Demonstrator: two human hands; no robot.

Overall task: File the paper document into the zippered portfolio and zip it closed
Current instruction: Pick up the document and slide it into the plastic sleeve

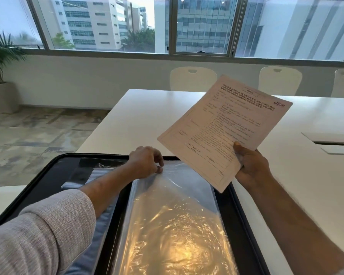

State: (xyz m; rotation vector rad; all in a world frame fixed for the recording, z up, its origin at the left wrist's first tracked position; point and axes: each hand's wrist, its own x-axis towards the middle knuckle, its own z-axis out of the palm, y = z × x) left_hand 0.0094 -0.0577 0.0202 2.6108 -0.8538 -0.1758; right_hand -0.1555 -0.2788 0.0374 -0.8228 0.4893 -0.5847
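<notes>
The right hand (250,165) grips the paper (224,130) above the open portfolio (244,225); the left hand (145,161) pinches a plastic sleeve's (175,215) far edge.

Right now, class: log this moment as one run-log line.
phase: filing | left hand: pinches clear sleeve top edge | right hand: holds paper document above open portfolio | zip: not closed

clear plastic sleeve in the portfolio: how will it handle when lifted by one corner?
Likely floppy: the clear sleeve is wrinkled and bulges where the left hand pinches its top edge. Probably light and thin. Its glossy glare suggests it is slippery.
</notes>
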